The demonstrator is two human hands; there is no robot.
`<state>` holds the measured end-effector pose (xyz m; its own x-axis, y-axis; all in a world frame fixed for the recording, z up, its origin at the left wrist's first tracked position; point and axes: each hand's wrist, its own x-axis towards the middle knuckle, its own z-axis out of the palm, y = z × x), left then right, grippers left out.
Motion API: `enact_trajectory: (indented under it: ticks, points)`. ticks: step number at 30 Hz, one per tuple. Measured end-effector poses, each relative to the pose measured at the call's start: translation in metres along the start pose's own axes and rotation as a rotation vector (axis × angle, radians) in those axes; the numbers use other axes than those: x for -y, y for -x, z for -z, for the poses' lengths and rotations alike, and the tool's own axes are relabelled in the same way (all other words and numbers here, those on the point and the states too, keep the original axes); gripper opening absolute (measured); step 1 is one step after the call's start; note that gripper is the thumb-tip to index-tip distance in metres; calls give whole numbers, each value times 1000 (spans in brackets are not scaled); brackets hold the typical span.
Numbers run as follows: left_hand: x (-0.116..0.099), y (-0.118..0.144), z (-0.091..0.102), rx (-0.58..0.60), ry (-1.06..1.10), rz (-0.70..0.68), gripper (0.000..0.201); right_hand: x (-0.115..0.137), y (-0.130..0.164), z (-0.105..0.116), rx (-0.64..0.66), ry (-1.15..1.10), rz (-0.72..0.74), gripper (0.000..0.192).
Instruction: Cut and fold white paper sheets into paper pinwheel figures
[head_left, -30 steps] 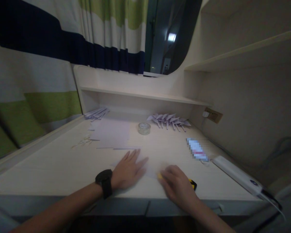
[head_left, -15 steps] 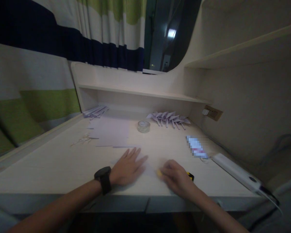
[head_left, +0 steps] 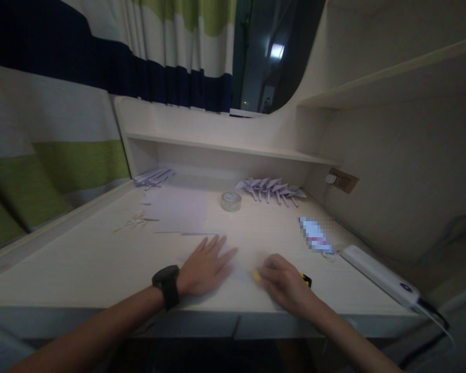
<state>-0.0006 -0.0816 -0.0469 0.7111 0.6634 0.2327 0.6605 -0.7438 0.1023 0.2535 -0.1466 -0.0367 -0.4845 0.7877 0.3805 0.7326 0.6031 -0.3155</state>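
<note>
My left hand point(head_left: 205, 267), with a dark watch point(head_left: 166, 285) on its wrist, lies flat with fingers spread near the desk's front edge. Under and beside it shows a pale sheet of paper point(head_left: 239, 274), hard to make out against the desk. To the right, my right hand point(head_left: 281, 280) is closed in a pinch on a small yellow thing point(head_left: 257, 276), too blurred to name. Past the knuckles a black and yellow object point(head_left: 306, 280) pokes out, mostly hidden by the hand. Beyond the left fingertips lie purplish paper sheets point(head_left: 180, 207).
A roll of clear tape point(head_left: 231, 202) stands mid-desk. Paper pinwheels point(head_left: 272, 190) line the back right; rolled paper sticks point(head_left: 154, 177) lie back left, with thin pale pieces point(head_left: 134, 223) nearer. A phone point(head_left: 316, 235) and white power strip point(head_left: 380, 277) are at right.
Both hands keep nearly the same place and pose. The whole view has shifted very slightly; the desk items have not moved.
</note>
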Motion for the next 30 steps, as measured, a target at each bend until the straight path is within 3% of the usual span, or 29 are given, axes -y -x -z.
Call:
enact_trajectory:
  ticks: [30]
  points:
    - [2,-1,-2,17,39,2,52,-2,3,10,22,0,4,18]
